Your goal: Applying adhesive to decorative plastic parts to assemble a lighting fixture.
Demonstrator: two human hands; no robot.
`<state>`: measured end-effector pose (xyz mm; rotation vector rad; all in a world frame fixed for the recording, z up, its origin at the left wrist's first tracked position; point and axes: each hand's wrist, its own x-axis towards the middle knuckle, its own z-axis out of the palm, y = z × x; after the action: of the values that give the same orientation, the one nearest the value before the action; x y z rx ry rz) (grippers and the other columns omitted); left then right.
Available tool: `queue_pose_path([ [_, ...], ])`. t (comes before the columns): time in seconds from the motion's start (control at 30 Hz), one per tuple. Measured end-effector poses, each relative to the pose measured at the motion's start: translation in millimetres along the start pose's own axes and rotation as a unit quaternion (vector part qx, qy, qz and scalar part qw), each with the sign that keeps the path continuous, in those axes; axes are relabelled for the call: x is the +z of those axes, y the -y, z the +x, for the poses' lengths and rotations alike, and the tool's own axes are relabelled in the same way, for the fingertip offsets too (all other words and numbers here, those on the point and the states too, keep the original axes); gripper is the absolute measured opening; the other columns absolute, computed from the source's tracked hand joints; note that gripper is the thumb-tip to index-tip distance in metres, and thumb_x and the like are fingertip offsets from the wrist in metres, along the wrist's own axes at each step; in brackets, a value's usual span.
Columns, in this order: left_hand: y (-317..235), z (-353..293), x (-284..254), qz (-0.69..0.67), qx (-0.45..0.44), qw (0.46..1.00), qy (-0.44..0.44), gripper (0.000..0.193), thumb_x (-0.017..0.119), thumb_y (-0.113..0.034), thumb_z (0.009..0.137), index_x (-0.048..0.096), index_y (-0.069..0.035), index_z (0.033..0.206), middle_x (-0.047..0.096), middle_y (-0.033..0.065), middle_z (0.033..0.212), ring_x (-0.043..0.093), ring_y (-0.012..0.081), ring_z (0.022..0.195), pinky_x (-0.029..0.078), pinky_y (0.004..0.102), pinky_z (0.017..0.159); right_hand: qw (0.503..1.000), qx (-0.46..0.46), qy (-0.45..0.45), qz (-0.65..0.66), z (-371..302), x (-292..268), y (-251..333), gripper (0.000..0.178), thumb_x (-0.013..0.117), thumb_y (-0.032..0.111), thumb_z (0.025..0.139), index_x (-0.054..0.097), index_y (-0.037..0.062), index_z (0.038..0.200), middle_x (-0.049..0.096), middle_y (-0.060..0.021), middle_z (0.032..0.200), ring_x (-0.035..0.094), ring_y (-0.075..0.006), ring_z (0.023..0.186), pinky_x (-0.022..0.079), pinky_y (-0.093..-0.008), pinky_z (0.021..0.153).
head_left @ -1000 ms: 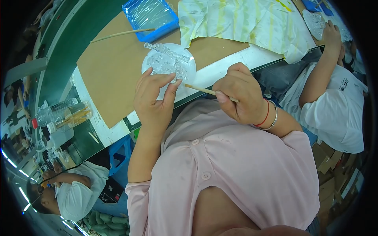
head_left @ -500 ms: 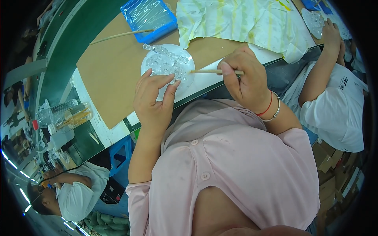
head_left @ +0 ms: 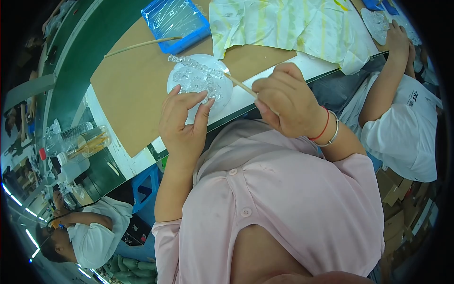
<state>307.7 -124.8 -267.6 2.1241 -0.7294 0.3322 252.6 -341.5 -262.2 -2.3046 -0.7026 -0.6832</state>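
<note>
A round white plate [head_left: 226, 97] lies near the table's front edge, heaped with small clear pieces [head_left: 191, 81]. Along its far side rests a longer clear knobbed strip [head_left: 189, 62]. My left hand [head_left: 182, 116] is over the plate's near left side, thumb and forefinger closed on a small clear piece [head_left: 205, 100]. Held in my right hand [head_left: 288, 102] is a thin wooden stick [head_left: 242, 86], slanting up and left. Its tip comes near the plate's right side and the end of the strip; whether it touches cannot be made out.
Beyond the plate stands a blue tray [head_left: 191, 41] with clear film, another stick [head_left: 142, 46] leaning on its edge. A crumpled pale sheet [head_left: 283, 31] covers the far right. Plastic bottles [head_left: 85, 144] lie at the left. Co-workers sit on both sides, one sleeve [head_left: 399, 128] close at right.
My right hand has moved slightly left and turned, so the stick now slants with its tip farther up. My left hand stays almost in place on the small clear piece.
</note>
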Motion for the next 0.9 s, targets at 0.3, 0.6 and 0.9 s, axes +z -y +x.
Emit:
queue_pose_path([
  [0.3,0,0,-1,-0.002,-0.005,1.000,0.000,0.014,0.074,-0.003,0.071,0.067,-0.006,0.082,0.067,0.0058,0.079,0.063,0.0202,0.074,0.047,0.0424,0.091,0.997,-0.009,0.031,0.064,-5,-10,8,0.021,0.060,-0.001,0.073,0.050,0.0026,0.091,0.061,-0.0136,0.087,0.051,-0.0263,0.065,0.041,-0.0399,0.071],
  [0.6,-1,-1,0,-0.002,-0.009,1.000,0.003,0.014,0.074,-0.002,0.070,0.067,-0.006,0.082,0.067,0.0059,0.079,0.063,0.0200,0.075,0.047,0.0430,0.091,0.999,-0.013,0.029,0.034,-9,-8,14,0.019,0.061,0.001,0.072,0.050,0.0026,0.088,0.061,-0.0126,0.087,0.051,-0.0258,0.064,0.041,-0.0394,0.071],
  [0.9,-3,0,0,0.007,-0.016,1.000,0.014,0.014,0.074,-0.002,0.071,0.067,-0.004,0.083,0.066,0.0068,0.080,0.063,0.0203,0.076,0.046,0.0444,0.093,0.995,-0.013,0.004,0.098,-13,5,22,0.016,0.060,0.002,0.074,0.051,0.0015,0.087,0.061,-0.0131,0.087,0.051,-0.0246,0.063,0.042,-0.0394,0.070],
])
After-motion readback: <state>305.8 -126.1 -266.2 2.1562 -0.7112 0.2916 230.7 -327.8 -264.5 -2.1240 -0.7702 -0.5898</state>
